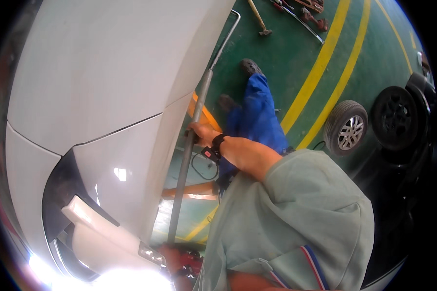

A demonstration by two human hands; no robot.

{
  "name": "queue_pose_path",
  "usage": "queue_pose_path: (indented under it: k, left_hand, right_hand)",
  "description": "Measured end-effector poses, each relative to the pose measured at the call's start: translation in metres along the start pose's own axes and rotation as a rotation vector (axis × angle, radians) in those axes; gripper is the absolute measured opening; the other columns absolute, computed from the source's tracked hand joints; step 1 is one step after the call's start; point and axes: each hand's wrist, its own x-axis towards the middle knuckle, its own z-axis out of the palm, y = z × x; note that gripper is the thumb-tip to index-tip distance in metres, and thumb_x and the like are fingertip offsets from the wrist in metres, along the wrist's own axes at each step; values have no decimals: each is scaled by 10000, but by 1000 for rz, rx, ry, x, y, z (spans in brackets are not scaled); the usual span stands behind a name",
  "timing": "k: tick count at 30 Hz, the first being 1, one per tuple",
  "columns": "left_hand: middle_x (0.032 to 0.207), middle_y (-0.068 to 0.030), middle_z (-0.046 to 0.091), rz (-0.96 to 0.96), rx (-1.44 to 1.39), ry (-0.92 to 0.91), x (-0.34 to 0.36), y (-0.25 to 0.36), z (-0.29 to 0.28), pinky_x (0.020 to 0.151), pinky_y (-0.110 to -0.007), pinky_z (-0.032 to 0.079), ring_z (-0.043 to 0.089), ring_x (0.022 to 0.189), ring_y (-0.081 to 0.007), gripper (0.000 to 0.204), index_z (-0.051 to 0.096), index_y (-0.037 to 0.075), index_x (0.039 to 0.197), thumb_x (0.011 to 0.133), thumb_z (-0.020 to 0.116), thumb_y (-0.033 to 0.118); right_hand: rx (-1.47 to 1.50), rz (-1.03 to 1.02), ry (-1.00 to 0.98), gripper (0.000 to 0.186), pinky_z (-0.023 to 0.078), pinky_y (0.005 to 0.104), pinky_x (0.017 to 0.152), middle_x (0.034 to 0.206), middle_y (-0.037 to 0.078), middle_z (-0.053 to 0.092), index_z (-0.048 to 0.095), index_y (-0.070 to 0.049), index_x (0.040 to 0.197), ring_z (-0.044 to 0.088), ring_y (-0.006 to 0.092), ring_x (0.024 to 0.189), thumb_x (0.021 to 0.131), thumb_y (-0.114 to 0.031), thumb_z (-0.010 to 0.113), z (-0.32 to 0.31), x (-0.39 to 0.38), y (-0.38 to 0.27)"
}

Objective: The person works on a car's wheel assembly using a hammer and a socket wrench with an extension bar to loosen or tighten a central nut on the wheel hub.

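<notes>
Grey metal tube (184,167), in the head view, slants alongside a white car (107,72), with a thinner bent bar (222,48) extending from its upper end. The right hand (203,134) is wrapped around the tube between its ends; a black strap (218,141) circles that wrist. The left hand (172,259) is by the tube's lower end, near something red (195,262); blur and glare obscure the fingers, so I cannot tell whether it is grasping anything. An orange beam (208,115) shows beyond the tube. Near the car's lower edge is a white side mirror (102,237).

On the green floor (286,63), a wooden-handled hammer (260,19) lies at the visible upper edge, and a long metal tool (303,23) lies nearer the upper right corner. 2 broad yellow lines (320,68) separate these from a silver-rimmed wheel (347,127); a black wheel (395,116) is just beside it, toward the floor's right edge. Blue trouser legs (260,111) cover part of the floor.
</notes>
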Motion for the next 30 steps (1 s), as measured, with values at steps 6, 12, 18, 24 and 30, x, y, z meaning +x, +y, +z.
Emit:
queue_pose_path:
  k: [6,12,18,24,30]
  left_hand:
    - [894,-178,624,23,137,112,36,-20,32,750,-513,493,604,890,-380,265,618,52,909,750,693,251]
    - [836,-161,658,73,-260,203,73,-26,64,715,-476,494,629,799,-375,320,620,25,914,703,780,205]
    - [823,-166,654,13,-296,77,120,-16,110,737,-484,495,631,799,-385,226,619,56,828,722,728,224]
    - [798,-166,648,-35,-204,197,139,-3,125,728,-494,495,628,765,-387,208,604,46,812,743,694,221]
    - [749,-176,637,105,-266,143,161,-14,139,701,-489,491,622,733,-380,216,602,46,777,711,693,230]
  right_hand:
    - [21,0,-107,194,510,361,784,872,103,640,567,-40,936,615,229,815,883,-225,551,-3,19,7]
    - [77,-47,-152,174,506,346,783,850,91,613,573,-33,908,602,227,810,865,-201,559,-11,38,14]
    - [-56,-78,-18,156,504,331,783,821,96,585,568,-31,906,590,222,784,841,-170,592,-21,54,13]
    - [-101,-129,-55,163,492,334,806,846,77,540,551,-49,942,552,204,812,851,-177,594,-22,44,7]
    - [-264,-167,13,240,484,350,839,946,85,576,565,-24,1048,569,215,896,867,-178,595,-23,53,7]
